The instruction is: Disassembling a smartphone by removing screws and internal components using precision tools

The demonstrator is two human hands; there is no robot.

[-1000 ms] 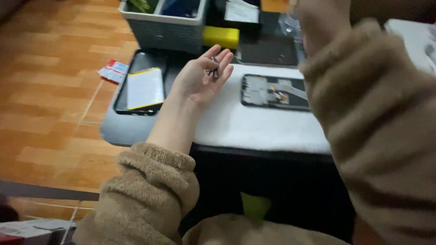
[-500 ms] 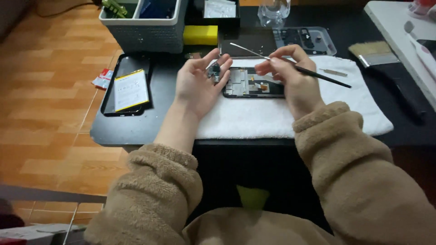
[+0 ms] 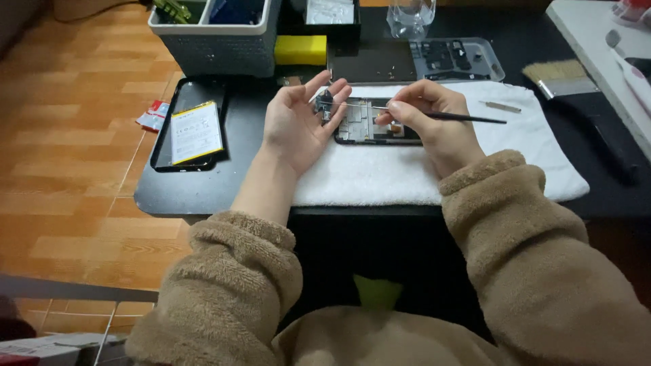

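Since half a second ago the right hand (image 3: 426, 112) has drawn its tweezers (image 3: 434, 115) in, the tip now meeting the left hand's fingers. Below frame centre a white towel (image 3: 475, 169) covers the black table (image 3: 203, 190); the opened phone (image 3: 376, 125) lies on the towel's upper left part. The left hand (image 3: 295, 125) rests palm up, fingers loosely open, a small dark part (image 3: 324, 103) on its fingertips. The right hand pinches the tweezers closed-fingered. A battery (image 3: 195, 132) lies at left.

opened phone (image 3: 376, 122) on towel (image 3: 407, 173), battery (image 3: 195, 132) left, brush (image 3: 576, 88) right, bin (image 3: 213, 37) behind.
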